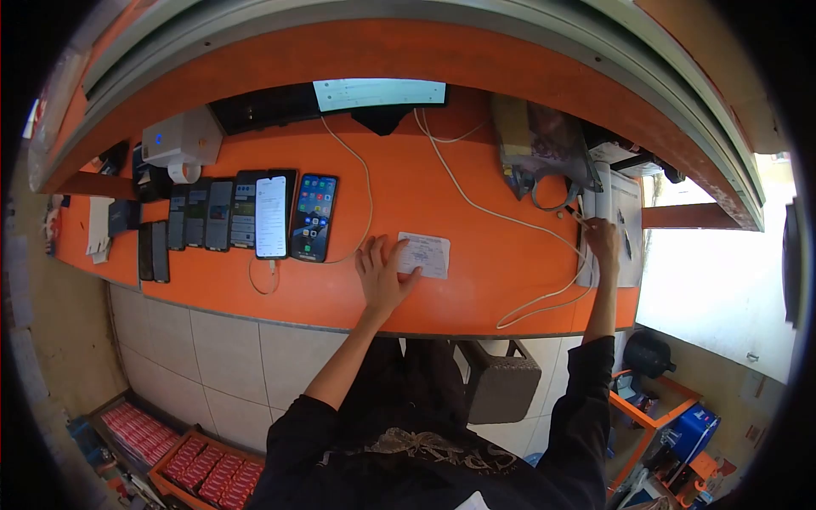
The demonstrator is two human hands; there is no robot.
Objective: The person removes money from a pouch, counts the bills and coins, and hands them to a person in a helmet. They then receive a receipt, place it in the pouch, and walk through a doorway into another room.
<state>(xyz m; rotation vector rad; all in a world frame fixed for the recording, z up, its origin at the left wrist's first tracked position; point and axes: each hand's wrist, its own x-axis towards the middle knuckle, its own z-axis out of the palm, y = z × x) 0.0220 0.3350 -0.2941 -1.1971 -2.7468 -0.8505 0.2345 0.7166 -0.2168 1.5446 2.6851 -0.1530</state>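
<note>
On the orange counter, my left hand (383,275) rests with its fingers apart, thumb and fingertips on the left edge of a small printed paper slip (424,256). My right hand (601,240) is at the right side of the counter, fingers drawn together beside a dark roll of tape (552,192) and a stack of papers (627,225). What its fingers hold is too small to make out. Left of my left hand lie a phone with lit app icons (314,218) and a phone with a white screen (272,217), which has a cable plugged into its lower end.
Several dark phones (218,215) lie in a row at the left, near a white printer (181,136). A monitor (380,92) stands at the back. A white cable (476,202) loops across the counter. A plastic bag (540,140) sits back right; a stool (503,382) stands below.
</note>
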